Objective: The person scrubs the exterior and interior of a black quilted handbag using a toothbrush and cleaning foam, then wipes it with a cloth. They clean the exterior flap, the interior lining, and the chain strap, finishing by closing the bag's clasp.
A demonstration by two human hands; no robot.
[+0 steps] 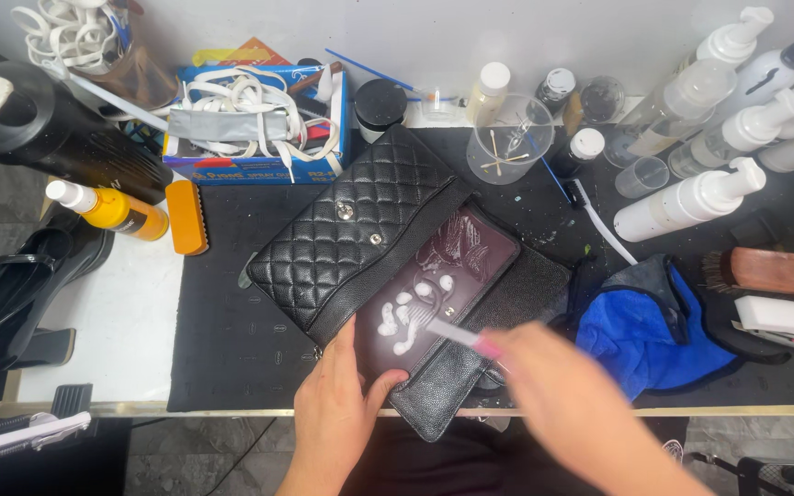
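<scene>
While white foam sits in blobs on its dark maroon inner lining [434, 285], a black quilted handbag [351, 234] lies opened out, flap upward, on a black work mat [222, 349] near the front edge of the table. The left hand [337, 409] steadies the bag's lower edge, thumb pressed on the lining and fingers spread rather than closed around anything. The right hand [567, 400], blurred by motion, is wrapped around a slim pink-handled brush [461, 335] whose tip meets the foam. Just right of the bag lies a crumpled blue cloth [650, 335], with a wooden-backed brush [774, 271] and a white sponge block [772, 314] beyond it. Behind the bag stand a clear plastic cup [510, 140] holding cotton swabs, several small jars and a row of white pump bottles [705, 197] toward the right rear corner. A white toothbrush [599, 225] rests between the cup and the cloth. To the left rear sit a blue cardboard box [250, 165] stuffed with white straps, an orange spray bottle [112, 209] lying on its side, an orange block [186, 218] and a large black bottle [57, 133].
</scene>
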